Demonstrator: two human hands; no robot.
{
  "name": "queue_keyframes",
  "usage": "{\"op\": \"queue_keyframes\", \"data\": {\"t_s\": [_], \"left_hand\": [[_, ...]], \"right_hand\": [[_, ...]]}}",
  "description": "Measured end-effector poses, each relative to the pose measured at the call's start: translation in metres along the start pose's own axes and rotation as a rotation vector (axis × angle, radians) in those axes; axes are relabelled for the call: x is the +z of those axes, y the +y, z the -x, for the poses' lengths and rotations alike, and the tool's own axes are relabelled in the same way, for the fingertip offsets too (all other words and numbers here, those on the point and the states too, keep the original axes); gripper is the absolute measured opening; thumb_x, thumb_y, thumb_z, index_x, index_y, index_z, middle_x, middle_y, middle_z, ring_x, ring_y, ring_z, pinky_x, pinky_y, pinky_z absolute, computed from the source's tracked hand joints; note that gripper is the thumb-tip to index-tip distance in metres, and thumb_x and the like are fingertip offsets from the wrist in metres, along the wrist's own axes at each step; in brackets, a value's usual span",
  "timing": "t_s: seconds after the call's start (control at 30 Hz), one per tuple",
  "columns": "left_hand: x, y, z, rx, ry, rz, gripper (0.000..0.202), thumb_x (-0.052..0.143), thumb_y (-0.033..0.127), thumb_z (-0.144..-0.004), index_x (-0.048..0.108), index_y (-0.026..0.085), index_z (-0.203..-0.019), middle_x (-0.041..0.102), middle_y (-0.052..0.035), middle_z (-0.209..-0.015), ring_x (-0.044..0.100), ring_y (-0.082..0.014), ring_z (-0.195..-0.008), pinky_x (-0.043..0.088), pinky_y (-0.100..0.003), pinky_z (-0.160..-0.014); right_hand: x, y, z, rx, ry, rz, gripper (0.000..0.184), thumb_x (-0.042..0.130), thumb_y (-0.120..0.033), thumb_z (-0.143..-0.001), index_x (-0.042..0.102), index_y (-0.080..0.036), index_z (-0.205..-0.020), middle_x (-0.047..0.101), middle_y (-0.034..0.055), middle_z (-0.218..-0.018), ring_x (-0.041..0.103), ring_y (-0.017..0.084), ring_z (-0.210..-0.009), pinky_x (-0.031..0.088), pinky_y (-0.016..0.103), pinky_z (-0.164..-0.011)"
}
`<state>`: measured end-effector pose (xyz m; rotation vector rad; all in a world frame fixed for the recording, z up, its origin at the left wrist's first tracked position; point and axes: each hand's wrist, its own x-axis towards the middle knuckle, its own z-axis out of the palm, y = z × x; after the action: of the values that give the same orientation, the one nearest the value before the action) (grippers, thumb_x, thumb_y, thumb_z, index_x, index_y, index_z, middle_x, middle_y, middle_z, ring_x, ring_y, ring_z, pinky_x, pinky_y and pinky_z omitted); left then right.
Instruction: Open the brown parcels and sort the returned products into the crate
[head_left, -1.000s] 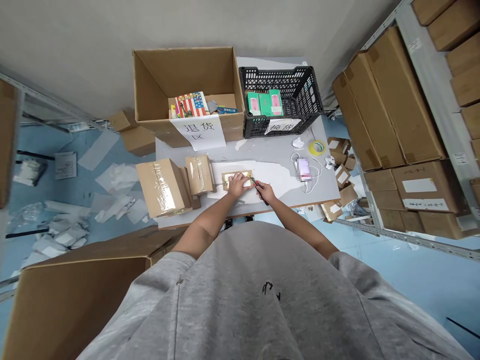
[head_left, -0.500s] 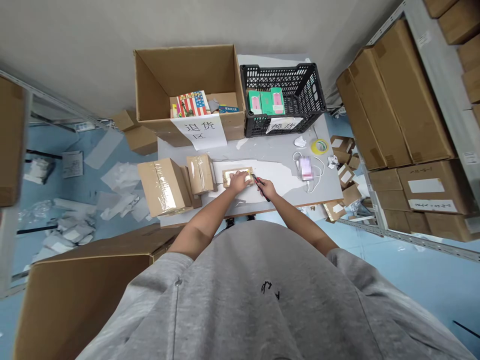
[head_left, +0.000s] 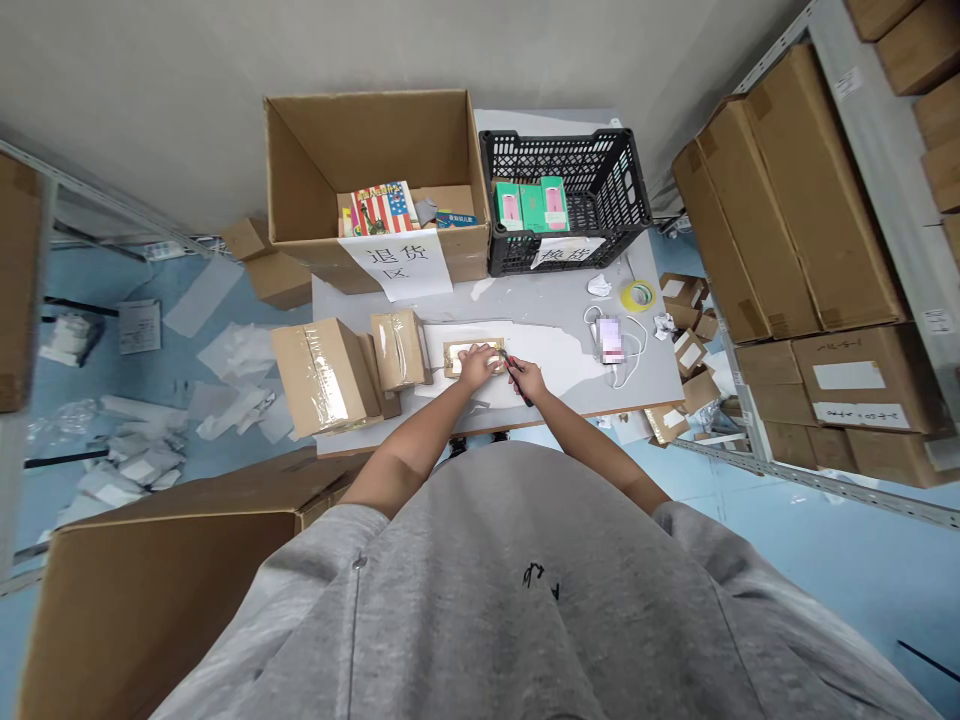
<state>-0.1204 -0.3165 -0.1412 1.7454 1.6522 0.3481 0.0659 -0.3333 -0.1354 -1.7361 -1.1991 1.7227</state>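
Clad in a grey shirt (head_left: 480,590), standing at a table (head_left: 651,385), with a big carton (head_left: 187,560) near at left. Gripping a red-and-black tool (head_left: 511,362) in the right hand (head_left: 527,380), with fingers curled about its handle. Angled up and leftward, with its tip at the right end of a flat tan-and-white parcel (head_left: 453,360). Touching the top of that parcel with the left hand (head_left: 477,367), close to the tool's tip; too small in view to tell whether with fingers spread or pinching. Under the parcel, white paper (head_left: 562,355).

To the left, a small box (head_left: 397,350) beside a larger box (head_left: 324,375), both taped. To the right, a phone (head_left: 611,340) with a blurred screen, then yellow tape (head_left: 628,297).

Farther back on the table, a tall carton (head_left: 315,262) with books (head_left: 382,210) inside and a lettered sheet (head_left: 401,265) over its front. Just beside it, a black crate (head_left: 517,260) with green boxes (head_left: 532,208) inside. Well apart at right, a rack (head_left: 832,95) of stacked cartons (head_left: 795,200). Behind the table, a grey wall (head_left: 465,45).
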Motion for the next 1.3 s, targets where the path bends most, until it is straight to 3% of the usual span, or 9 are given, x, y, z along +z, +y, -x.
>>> {"op": "queue_keyframes", "data": {"t_s": [0.2,0.4,0.53,0.63,0.77,0.9,1.03,1.2,1.3], "left_hand": [[0.003,0.004,0.006,-0.014,0.033,0.037,0.018,0.061,0.034,-0.097,0.075,0.024,-0.103,0.072,-0.0082,-0.118,0.053,-0.0321,-0.121,0.030,-0.049,-0.103],[0.005,0.001,0.010,0.099,0.067,0.003,0.025,0.053,0.035,-0.102,0.075,0.025,-0.105,0.070,-0.0097,-0.115,0.051,-0.0309,-0.120,0.032,-0.048,-0.104],[0.007,-0.002,0.009,0.066,0.047,-0.019,0.022,0.057,0.036,-0.101,0.074,0.024,-0.107,0.069,-0.0104,-0.117,0.052,-0.0316,-0.121,0.035,-0.047,-0.106],[0.008,-0.001,0.010,0.035,0.058,-0.039,0.025,0.060,0.038,-0.100,0.071,0.023,-0.116,0.068,-0.0120,-0.121,0.052,-0.0336,-0.125,0.037,-0.048,-0.109],[-0.001,-0.003,0.019,0.008,0.130,-0.083,0.054,0.064,0.043,-0.098,0.057,0.020,-0.146,0.061,-0.0180,-0.140,0.048,-0.0371,-0.137,0.034,-0.050,-0.118],[-0.014,-0.019,0.040,0.036,0.146,-0.134,0.069,0.054,0.048,-0.102,0.037,0.022,-0.164,0.037,-0.0173,-0.169,0.022,-0.0346,-0.162,0.014,-0.056,-0.131],[-0.015,-0.034,0.060,-0.073,0.167,-0.097,0.079,0.050,0.052,-0.102,0.024,0.021,-0.170,0.021,-0.0168,-0.177,0.000,-0.0301,-0.167,0.009,-0.061,-0.132],[-0.003,-0.039,0.064,-0.187,0.242,-0.049,0.085,0.050,0.055,-0.102,0.019,0.014,-0.170,0.010,-0.0229,-0.178,0.000,-0.0348,-0.166,0.019,-0.060,-0.130],[0.002,-0.041,0.057,-0.275,0.288,0.011,0.091,0.054,0.056,-0.101,0.016,0.011,-0.170,0.012,-0.0270,-0.176,0.015,-0.0395,-0.164,0.029,-0.056,-0.127]], "right_hand": [[0.001,0.004,0.013,-0.006,0.013,0.046,0.047,0.055,-0.025,-0.100,0.062,-0.018,-0.146,0.060,-0.0075,-0.061,0.048,0.007,-0.040,0.041,0.016,-0.039],[0.003,-0.006,0.005,-0.003,0.038,0.072,0.042,0.059,-0.024,-0.099,0.068,-0.018,-0.139,0.060,-0.0072,-0.059,0.047,0.008,-0.040,0.042,0.018,-0.040],[0.003,-0.001,0.010,-0.032,0.007,0.096,0.042,0.055,-0.023,-0.100,0.067,-0.019,-0.141,0.061,-0.0068,-0.061,0.048,0.008,-0.040,0.042,0.017,-0.040],[-0.002,0.004,0.015,-0.045,-0.010,0.119,0.044,0.055,-0.023,-0.100,0.067,-0.020,-0.142,0.063,-0.0059,-0.064,0.049,0.008,-0.041,0.041,0.018,-0.040],[-0.016,0.006,0.010,-0.052,0.095,0.143,0.048,0.053,-0.030,-0.102,0.061,-0.024,-0.149,0.067,-0.0042,-0.073,0.051,0.009,-0.046,0.047,0.020,-0.049],[-0.028,0.010,-0.007,-0.053,0.195,0.354,0.055,0.050,-0.032,-0.104,0.051,-0.027,-0.159,0.072,0.0040,-0.100,0.065,0.016,-0.072,0.057,0.029,-0.078],[-0.030,0.012,-0.032,-0.029,0.194,0.588,0.068,0.055,-0.024,-0.101,0.040,-0.023,-0.167,0.063,0.0156,-0.128,0.066,0.025,-0.103,0.051,0.036,-0.098],[-0.023,0.007,-0.054,-0.032,0.220,0.696,0.068,0.062,-0.022,-0.096,0.047,-0.025,-0.162,0.056,0.0157,-0.140,0.054,0.030,-0.129,0.044,0.038,-0.110],[-0.010,-0.001,-0.054,-0.131,0.297,0.721,0.053,0.056,-0.026,-0.101,0.057,-0.021,-0.154,0.052,0.0173,-0.150,0.046,0.030,-0.139,0.037,0.042,-0.118]]}}
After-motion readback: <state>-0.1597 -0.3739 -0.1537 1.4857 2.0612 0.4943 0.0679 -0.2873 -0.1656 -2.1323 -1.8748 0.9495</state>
